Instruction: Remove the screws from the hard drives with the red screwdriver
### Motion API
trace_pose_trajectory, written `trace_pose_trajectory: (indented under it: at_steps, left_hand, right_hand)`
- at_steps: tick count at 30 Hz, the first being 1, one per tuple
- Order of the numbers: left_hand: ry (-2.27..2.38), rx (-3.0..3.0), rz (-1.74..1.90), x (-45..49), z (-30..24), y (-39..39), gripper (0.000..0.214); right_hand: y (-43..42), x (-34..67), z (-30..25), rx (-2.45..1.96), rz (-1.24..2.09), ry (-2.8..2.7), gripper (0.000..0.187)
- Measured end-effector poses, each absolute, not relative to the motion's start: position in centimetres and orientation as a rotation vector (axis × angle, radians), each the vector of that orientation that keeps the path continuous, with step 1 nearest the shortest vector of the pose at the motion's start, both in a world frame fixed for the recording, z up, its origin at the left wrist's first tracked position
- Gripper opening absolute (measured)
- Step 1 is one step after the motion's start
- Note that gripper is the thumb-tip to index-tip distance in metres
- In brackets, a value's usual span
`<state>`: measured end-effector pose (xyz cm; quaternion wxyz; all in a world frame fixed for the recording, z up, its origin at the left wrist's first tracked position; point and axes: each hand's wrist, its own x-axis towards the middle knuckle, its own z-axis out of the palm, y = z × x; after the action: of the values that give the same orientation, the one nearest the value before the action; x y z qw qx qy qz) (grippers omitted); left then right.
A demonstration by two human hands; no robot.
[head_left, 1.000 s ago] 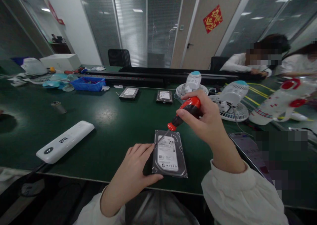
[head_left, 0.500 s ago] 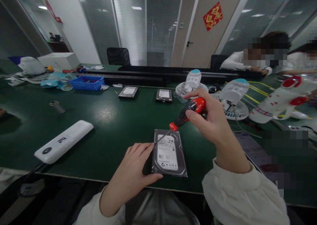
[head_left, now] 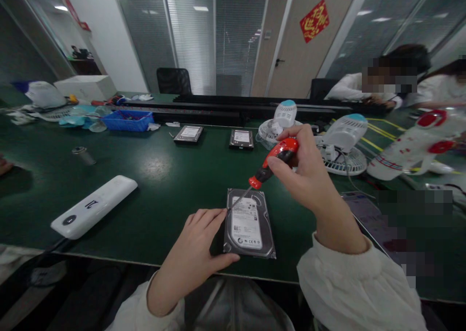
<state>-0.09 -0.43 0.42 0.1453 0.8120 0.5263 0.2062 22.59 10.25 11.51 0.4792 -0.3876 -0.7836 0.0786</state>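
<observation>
A hard drive [head_left: 247,229] with a white label lies flat on the green table in front of me. My left hand [head_left: 198,243] grips its left side, fingers along the left edge and thumb at the near left corner. In my right hand [head_left: 302,173] is a screwdriver [head_left: 271,165] with a red and black handle, held between thumb and fingers. Its shaft slants down to the left, and the tip meets the drive's left edge beside my left fingertips. The exact spot under the tip is too small to make out.
Two more hard drives [head_left: 189,134] [head_left: 241,139] lie farther back. A blue basket [head_left: 127,121], a white power bank [head_left: 95,207] and a small metal cylinder [head_left: 83,155] are leftward. White fans [head_left: 344,144], a patterned bottle [head_left: 404,149] and a phone [head_left: 367,214] are at right. People sit beyond.
The screwdriver handle has turned about its axis, showing more red on its upper side. My right fingers have shifted around it. My left hand and the hard drive stay in place.
</observation>
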Motion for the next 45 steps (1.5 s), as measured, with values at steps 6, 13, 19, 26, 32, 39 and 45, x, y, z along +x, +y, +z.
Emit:
trace_pose_trajectory:
  at_steps: [6, 13, 19, 26, 32, 39, 45]
  left_hand:
    - [1.52, 2.341, 0.598, 0.0, 0.5, -0.4, 0.077]
    - [1.518, 2.335, 0.602, 0.0, 0.6, -0.3, 0.077]
    - [1.516, 2.331, 0.636, 0.0, 0.6, -0.4, 0.075]
    - [1.516, 2.343, 0.638, 0.0, 0.6, -0.4, 0.076]
    - [1.525, 2.348, 0.604, 0.0, 0.5, -0.4, 0.077]
    - [1.521, 2.359, 0.621, -0.1, 0.5, -0.4, 0.077]
    - [1.52, 2.361, 0.646, 0.0, 0.5, -0.5, 0.076]
  right_hand:
    - [10.1, 22.6, 11.2, -0.847, 0.305, -1.912, 0.03]
    - [9.7, 22.3, 11.4, -0.685, 0.316, -1.962, 0.039]
    - [9.6, 22.0, 11.0, -0.765, 0.144, -1.939, 0.047]
    - [9.4, 21.5, 11.0, -0.689, 0.179, -1.968, 0.048]
    - [9.1, 20.8, 10.8, -0.655, 0.475, -1.81, 0.074]
    - [9.0, 20.5, 10.4, -0.626, 0.526, -1.75, 0.036]
    - [9.1, 20.6, 10.5, -0.628, 0.401, -1.792, 0.033]
